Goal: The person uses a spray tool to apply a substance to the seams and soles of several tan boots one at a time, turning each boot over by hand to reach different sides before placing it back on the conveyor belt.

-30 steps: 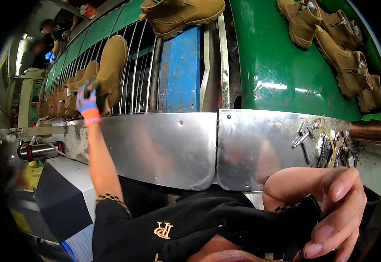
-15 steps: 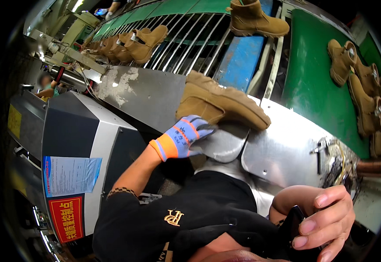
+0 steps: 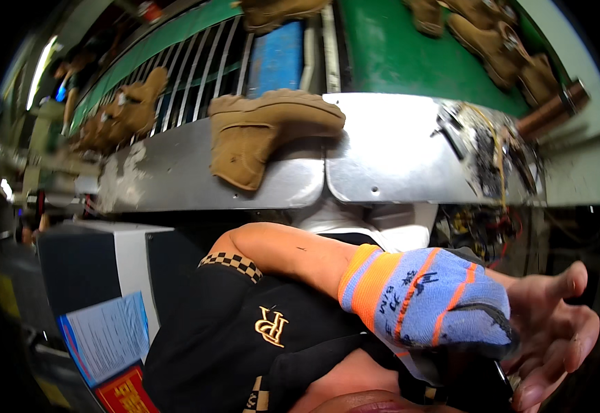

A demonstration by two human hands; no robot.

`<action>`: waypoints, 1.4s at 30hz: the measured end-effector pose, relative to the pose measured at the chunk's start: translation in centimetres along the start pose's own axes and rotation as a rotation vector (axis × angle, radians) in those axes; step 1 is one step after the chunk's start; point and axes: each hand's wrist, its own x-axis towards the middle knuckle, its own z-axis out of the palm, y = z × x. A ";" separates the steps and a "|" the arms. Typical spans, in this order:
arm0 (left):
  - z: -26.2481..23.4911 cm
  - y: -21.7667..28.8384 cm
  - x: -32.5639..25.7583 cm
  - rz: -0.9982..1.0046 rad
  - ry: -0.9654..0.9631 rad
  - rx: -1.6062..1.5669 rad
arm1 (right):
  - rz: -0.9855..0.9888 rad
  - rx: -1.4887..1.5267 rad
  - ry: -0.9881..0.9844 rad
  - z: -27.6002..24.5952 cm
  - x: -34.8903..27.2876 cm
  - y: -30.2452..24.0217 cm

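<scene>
My left hand [image 3: 437, 303], in a blue glove with orange bands, reaches across my chest to the right. Its fingers are curled, and a dark object with a shiny edge [image 3: 498, 380] shows below them, too hidden to name. Just beyond the glove, partly covered by it, is my bare right hand [image 3: 554, 323], its fingers bent and spread apart. A tan ankle boot [image 3: 258, 134] lies on its side on the metal work table [image 3: 375, 151], sole turned away from me, with neither hand touching it.
Several tan boots rest on the slatted rack [image 3: 196, 69] at left and the green belt [image 3: 389, 55] at right. Another boot [image 3: 282, 14] lies past the blue strip [image 3: 276, 58]. A copper-coloured cylinder [image 3: 554, 110] juts out at right. A grey-white machine [image 3: 86, 268] stands at left.
My left hand has left the boot and swung right to my right hand. The boot stays on the table. My right hand has turned and its fingers have spread. The view has shifted.
</scene>
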 end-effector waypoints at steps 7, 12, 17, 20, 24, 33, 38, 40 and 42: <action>2.2 -0.4 -1.4 -0.010 -0.171 -0.080 | 0.058 -0.406 0.078 -9.2 -1.8 9.2; -1.0 -0.1 -5.5 -0.117 -0.257 0.111 | 0.591 -1.224 -0.004 -13.4 -8.2 24.3; -11.8 -1.2 -8.2 -0.260 -0.238 0.966 | 0.862 -1.484 0.073 -13.9 -11.1 26.2; -17.9 -2.5 -8.8 -0.512 -0.407 1.453 | 0.776 -1.583 -0.024 -14.1 -11.6 28.6; -20.6 -5.6 -11.0 -0.598 -0.442 1.462 | 0.780 -1.585 0.045 -14.4 -11.3 29.9; -21.9 5.0 -10.8 -0.247 0.563 1.013 | 0.830 -1.546 -0.047 -11.4 -11.5 25.9; -25.1 1.1 -10.8 -0.065 0.591 0.606 | 0.595 -1.453 -0.042 -11.1 -13.4 25.4; -26.3 -0.1 -11.3 -0.126 0.547 0.622 | 0.633 -1.271 0.082 -9.7 -12.5 24.0; -26.3 -0.1 -9.6 -0.266 0.544 0.495 | 0.619 -1.152 0.154 -9.4 -13.1 23.7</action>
